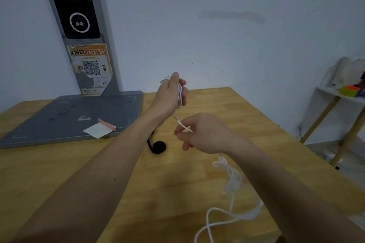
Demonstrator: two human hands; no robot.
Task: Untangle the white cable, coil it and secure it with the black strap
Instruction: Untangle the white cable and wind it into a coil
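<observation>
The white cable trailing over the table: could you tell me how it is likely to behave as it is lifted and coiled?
The white cable probably stays floppy: it lies in loose, kinked loops on the table. It looks thin and likely light. Its tangled part may snag as the right hand feeds it to the left hand.

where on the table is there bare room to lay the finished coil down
Bare wood lies on the wooden table between the two forearms, just near of the black strap, and along the far right edge. Crowded: the grey base plate at far left, and the loose white cable at near right.
</observation>
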